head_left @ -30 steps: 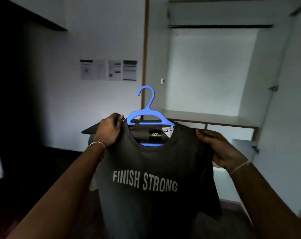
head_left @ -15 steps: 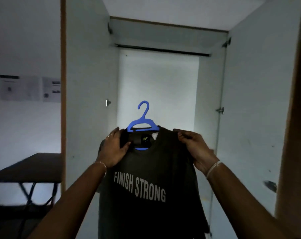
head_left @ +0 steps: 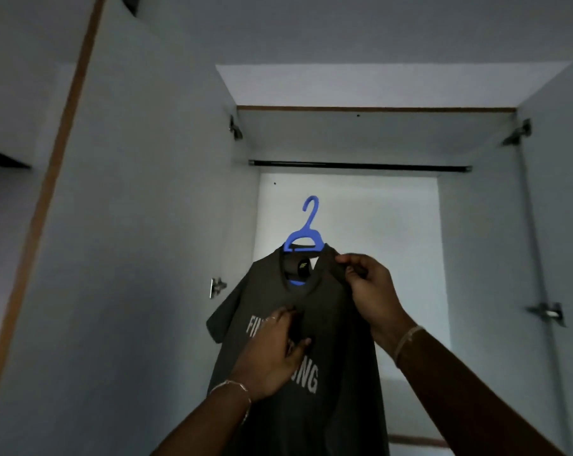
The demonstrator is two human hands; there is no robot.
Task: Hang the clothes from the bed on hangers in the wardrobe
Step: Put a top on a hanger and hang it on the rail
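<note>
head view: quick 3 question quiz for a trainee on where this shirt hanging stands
1. True or false: the hook of the blue hanger is already over the wardrobe rail.
2. Where does the right hand pinch the t-shirt? A the bottom hem; B the shoulder beside the collar; C a sleeve cuff.
3. Fill in: the left hand holds the t-shirt at its ____, over the printed lettering.

Key: 1 false, the hook is below the rail; 2 B; 3 front.
</note>
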